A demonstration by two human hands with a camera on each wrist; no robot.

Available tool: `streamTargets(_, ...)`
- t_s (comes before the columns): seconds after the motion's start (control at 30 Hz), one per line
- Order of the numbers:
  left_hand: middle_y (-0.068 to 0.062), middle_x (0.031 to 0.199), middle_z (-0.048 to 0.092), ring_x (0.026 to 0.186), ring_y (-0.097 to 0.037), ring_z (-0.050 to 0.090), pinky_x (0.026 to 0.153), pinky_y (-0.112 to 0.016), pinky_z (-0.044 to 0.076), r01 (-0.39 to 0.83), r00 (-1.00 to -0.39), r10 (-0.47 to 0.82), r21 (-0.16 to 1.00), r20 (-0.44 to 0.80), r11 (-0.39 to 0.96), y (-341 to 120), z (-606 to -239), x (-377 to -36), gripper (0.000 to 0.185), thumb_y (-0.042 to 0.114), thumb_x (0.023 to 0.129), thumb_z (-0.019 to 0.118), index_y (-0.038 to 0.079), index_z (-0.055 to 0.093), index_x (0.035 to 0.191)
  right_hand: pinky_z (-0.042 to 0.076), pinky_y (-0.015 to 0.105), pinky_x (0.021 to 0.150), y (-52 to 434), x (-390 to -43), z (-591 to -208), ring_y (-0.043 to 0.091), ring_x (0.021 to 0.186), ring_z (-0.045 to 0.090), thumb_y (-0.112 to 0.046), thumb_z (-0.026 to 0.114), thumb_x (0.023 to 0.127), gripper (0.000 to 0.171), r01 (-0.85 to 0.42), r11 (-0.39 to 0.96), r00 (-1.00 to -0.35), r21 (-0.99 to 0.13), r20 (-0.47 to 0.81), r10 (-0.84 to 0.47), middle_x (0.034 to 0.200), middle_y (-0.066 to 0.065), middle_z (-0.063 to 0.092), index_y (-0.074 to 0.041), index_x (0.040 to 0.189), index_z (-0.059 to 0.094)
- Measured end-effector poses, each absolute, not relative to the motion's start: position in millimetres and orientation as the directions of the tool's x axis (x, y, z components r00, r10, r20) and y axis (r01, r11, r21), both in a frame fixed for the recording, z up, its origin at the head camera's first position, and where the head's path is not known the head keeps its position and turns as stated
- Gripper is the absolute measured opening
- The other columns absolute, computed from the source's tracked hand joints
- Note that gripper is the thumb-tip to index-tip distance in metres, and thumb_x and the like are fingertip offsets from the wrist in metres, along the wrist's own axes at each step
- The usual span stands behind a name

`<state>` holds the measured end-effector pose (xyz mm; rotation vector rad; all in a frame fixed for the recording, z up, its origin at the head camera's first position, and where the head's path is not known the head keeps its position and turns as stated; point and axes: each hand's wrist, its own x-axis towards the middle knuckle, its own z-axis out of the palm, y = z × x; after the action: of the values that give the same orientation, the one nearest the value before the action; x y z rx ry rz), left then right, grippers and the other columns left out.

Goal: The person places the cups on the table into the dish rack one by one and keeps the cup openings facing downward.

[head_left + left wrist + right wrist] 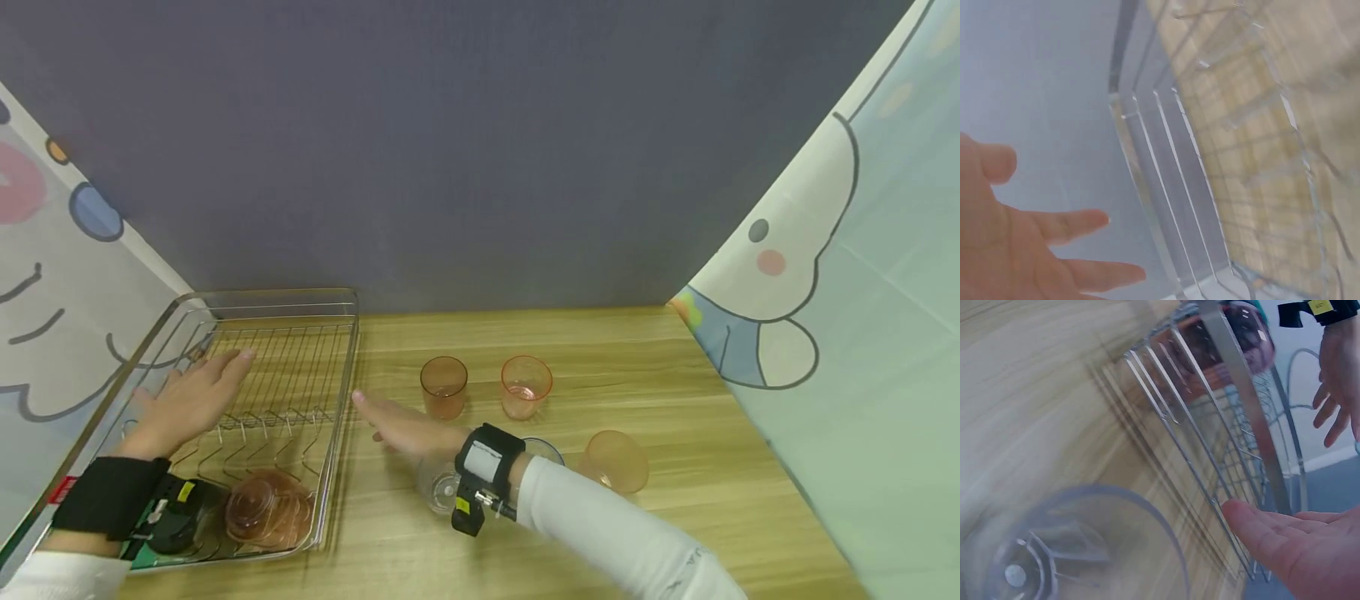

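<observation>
The left hand (191, 400) hovers flat-fingered inside the wire rack (341, 297), while the right hand (405, 427), fingers straight, points toward the rack's side beyond its fingertips.

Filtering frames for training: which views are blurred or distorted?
Head view: sharp, wide-angle bend at the edges, soft shadows under the cups. Left wrist view: motion blur smears the wire rack; left hand soft. Right wrist view: heavy streaking on the table and rack; the clear cup close to the lens is out of focus.
</observation>
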<state>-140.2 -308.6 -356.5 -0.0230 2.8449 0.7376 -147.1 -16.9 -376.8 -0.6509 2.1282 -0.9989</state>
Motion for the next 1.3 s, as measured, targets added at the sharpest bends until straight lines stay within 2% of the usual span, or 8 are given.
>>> streamTargets(0.2,-0.039,0.145,0.005,0.121,-0.068,-0.006,0.078,-0.085,-0.011,-0.097,-0.98,0.013,0.533,-0.198,0.84,-293,-352,-160,0.079,0.058,0.095,0.006,-0.001,0.002,0.147,0.044,0.036,0.1,-7,-160,-367,0.023,0.126,0.048,-0.069,0.007,0.089,0.074,-0.003,0.477,-0.658,-0.879,-0.357,-0.663,0.148,0.008,0.035,-0.026,0.149,0.013)
streamTargets(0.4,-0.039,0.145,0.004,0.124,-0.065,0.001,0.081,-0.084,-0.009,-0.11,-0.973,0.029,0.574,-0.227,0.812,-282,-357,-174,0.083,0.061,0.093,0.002,-0.003,0.0,0.146,0.039,0.047,0.104,13,-173,-356,0.035,0.127,0.046,-0.068,0.01,0.091,0.075,0.091,0.418,-0.716,-0.904,-0.351,-0.603,0.146,0.015,0.038,-0.02,0.148,0.021)
streamTargets(0.47,-0.037,0.146,0.001,0.126,-0.064,0.0,0.086,-0.082,-0.006,-0.127,-0.967,0.031,0.586,-0.253,0.8,-280,-358,-177,0.084,0.062,0.092,-0.001,-0.002,-0.003,0.146,0.039,0.048,0.104,21,-178,-353,0.036,0.127,0.046,-0.067,0.012,0.091,0.075,0.096,0.407,-0.739,-0.909,-0.339,-0.582,0.145,0.016,0.038,-0.019,0.147,0.024)
streamTargets(0.6,-0.033,0.148,-0.006,0.131,-0.059,-0.001,0.1,-0.074,0.002,-0.135,-0.964,0.056,0.663,-0.259,0.736,-278,-357,-185,0.085,0.064,0.09,-0.002,0.001,-0.008,0.146,0.04,0.045,0.104,38,-188,-349,0.033,0.129,0.043,-0.067,0.015,0.091,0.075,0.105,0.364,-0.779,-0.925,-0.304,-0.549,0.144,0.017,0.038,-0.016,0.146,0.026)
streamTargets(0.7,-0.031,0.149,-0.009,0.134,-0.055,-0.003,0.105,-0.068,0.006,-0.135,-0.962,0.08,0.708,-0.261,0.693,-274,-353,-191,0.089,0.068,0.088,-0.002,0.001,-0.011,0.145,0.036,0.046,0.106,54,-195,-347,0.033,0.129,0.044,-0.07,0.015,0.089,0.077,0.122,0.36,-0.796,-0.925,-0.308,-0.522,0.145,0.016,0.038,-0.017,0.145,0.026)
streamTargets(0.87,-0.024,0.151,-0.016,0.137,-0.05,-0.009,0.108,-0.066,0.003,-0.159,-0.956,0.096,0.762,-0.279,0.628,-268,-349,-202,0.091,0.073,0.084,0.0,0.008,-0.017,0.145,0.033,0.05,0.107,80,-206,-342,0.033,0.13,0.042,-0.071,0.011,0.088,0.08,0.102,0.383,-0.814,-0.918,-0.299,-0.499,0.145,0.015,0.037,-0.017,0.145,0.025)
streamTargets(1.0,-0.02,0.152,-0.018,0.137,-0.048,-0.01,0.109,-0.066,0.003,-0.183,-0.951,0.092,0.776,-0.295,0.603,-263,-346,-209,0.092,0.076,0.081,0.0,0.012,-0.018,0.145,0.038,0.049,0.105,100,-215,-336,0.033,0.131,0.041,-0.068,0.009,0.09,0.08,0.067,0.387,-0.838,-0.92,-0.262,-0.478,0.145,0.016,0.038,-0.012,0.146,0.023)
streamTargets(1.3,-0.011,0.151,-0.026,0.137,-0.042,-0.02,0.109,-0.065,-0.003,-0.167,-0.954,0.119,0.82,-0.274,0.547,-263,-333,-214,0.088,0.076,0.081,0.001,0.018,-0.022,0.143,0.038,0.047,0.105,147,-227,-323,0.03,0.131,0.041,-0.072,0.011,0.087,0.082,0.042,0.411,-0.885,-0.911,-0.225,-0.407,0.144,0.012,0.039,-0.016,0.145,0.024)
